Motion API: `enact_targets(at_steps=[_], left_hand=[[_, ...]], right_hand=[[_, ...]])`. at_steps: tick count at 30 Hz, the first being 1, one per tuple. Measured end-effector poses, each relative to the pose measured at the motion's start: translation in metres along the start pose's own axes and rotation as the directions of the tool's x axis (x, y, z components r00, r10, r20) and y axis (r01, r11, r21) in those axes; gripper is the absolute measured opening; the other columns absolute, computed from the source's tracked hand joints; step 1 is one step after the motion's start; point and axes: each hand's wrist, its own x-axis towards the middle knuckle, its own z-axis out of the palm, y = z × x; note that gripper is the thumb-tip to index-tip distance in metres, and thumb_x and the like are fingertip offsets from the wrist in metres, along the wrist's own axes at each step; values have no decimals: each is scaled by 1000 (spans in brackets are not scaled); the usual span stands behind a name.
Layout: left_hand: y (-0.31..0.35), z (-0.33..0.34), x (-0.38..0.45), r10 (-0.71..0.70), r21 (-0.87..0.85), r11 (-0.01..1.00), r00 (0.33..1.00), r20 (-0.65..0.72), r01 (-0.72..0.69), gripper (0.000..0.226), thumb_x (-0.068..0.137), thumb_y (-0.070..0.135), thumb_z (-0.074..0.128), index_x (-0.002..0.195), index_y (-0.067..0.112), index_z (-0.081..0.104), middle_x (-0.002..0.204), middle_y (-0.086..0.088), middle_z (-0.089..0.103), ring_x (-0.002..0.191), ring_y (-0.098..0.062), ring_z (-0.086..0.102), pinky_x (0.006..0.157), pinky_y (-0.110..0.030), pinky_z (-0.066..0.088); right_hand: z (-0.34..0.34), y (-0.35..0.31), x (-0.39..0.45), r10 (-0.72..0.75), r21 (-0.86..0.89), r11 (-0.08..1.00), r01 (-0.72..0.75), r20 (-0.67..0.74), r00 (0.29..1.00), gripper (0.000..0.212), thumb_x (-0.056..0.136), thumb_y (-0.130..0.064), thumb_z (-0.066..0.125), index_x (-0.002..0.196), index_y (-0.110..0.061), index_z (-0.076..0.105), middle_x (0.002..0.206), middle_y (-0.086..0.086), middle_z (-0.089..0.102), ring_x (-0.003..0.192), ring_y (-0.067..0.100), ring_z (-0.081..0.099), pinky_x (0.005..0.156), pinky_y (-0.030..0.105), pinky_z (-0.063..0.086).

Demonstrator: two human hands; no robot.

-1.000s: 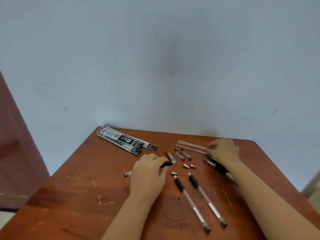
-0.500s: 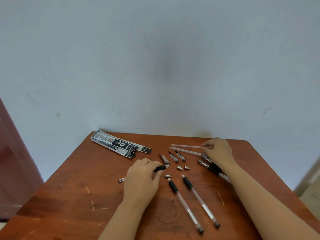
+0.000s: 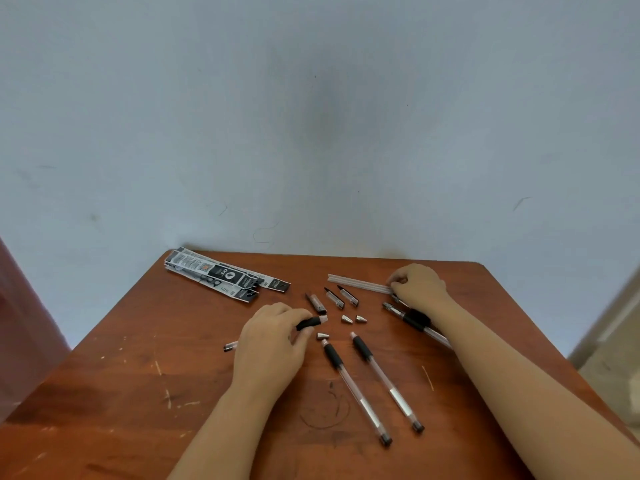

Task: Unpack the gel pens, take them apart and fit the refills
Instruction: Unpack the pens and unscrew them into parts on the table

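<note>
My left hand (image 3: 273,344) grips a clear pen barrel (image 3: 310,322) with a black grip, lying across the table; its rear end (image 3: 230,347) sticks out to the left. My right hand (image 3: 417,287) pinches the ends of the clear refills (image 3: 356,284) at the back right. Two more open barrels (image 3: 356,389) (image 3: 386,379) lie side by side in front. A further pen (image 3: 414,320) lies under my right wrist. Three caps (image 3: 334,299) and three metal tips (image 3: 353,319) are scattered in the middle.
Empty black-and-white pen packets (image 3: 221,277) lie at the back left of the brown wooden table (image 3: 121,393). A pale wall rises right behind the table's far edge. The table's right edge (image 3: 540,341) drops to the floor.
The view has dropped slightly. My right hand has shifted a little along the refills and closed its fingers on their ends. My left hand still holds the same barrel.
</note>
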Motion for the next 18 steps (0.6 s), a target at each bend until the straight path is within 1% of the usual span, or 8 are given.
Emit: enact_targets(at_steps=[4,7,9,11,13,14,16,18], left_hand=[[1,0,0,-7,-10,1000,1000,-3,7,28,88,24,54,115,22,60,107,4,60,101,-10,49,81,-14,29],[3,0,1,-1,-34,999,1000,-26,0,27,86,22,56,113,20,61,106,2,61,100,-10,50,80,-14,29],[4,1,1,14,-47,999,999,-46,-16,28,85,20,58,112,18,62,104,1,62,98,-12,51,80,-16,30],[8,0,0,38,-31,999,998,-50,-39,28,82,17,62,110,16,64,97,-1,65,93,-16,55,79,-22,35],[8,-1,-2,87,15,996,996,-34,-86,27,73,12,72,100,14,69,82,-2,69,78,-20,61,68,-32,41],[8,-2,-3,112,22,994,992,-62,-111,27,69,11,76,95,14,71,75,-1,70,71,-20,60,61,-30,40],[14,-10,-5,107,-58,992,989,-106,-114,26,71,9,74,96,13,70,70,2,68,67,-13,52,59,-19,35],[22,-19,-7,-8,-228,974,994,-108,-17,23,79,12,66,102,18,67,70,14,59,66,-5,46,59,-12,36]], right_hand=[[-6,1,-5,-15,15,1000,16,-22,1000,21,84,-20,50,99,-23,65,119,0,60,116,21,47,97,38,38],[-14,-1,-21,-87,77,993,95,-99,991,19,84,-22,53,99,-20,65,121,2,58,118,22,45,101,44,36],[-19,-2,-40,-156,119,978,173,-146,977,19,84,-22,55,100,-18,65,120,3,58,119,22,44,103,44,34],[-23,-4,-60,-229,131,959,252,-169,959,19,84,-22,56,99,-18,65,118,2,58,117,20,44,101,39,33],[-26,-5,-80,-288,151,938,314,-169,943,18,83,-21,57,98,-18,66,112,-1,58,113,16,44,95,30,32],[-27,-7,-90,-314,163,926,339,-164,935,17,83,-21,57,98,-18,66,107,-4,57,110,12,43,92,26,30],[-28,-9,-107,-357,196,902,385,-163,920,17,83,-19,58,98,-19,66,98,-12,52,104,6,41,90,21,28],[-24,-11,-121,-374,283,866,412,-179,910,14,82,-18,60,93,-22,67,90,-20,51,97,2,45,90,20,30]])
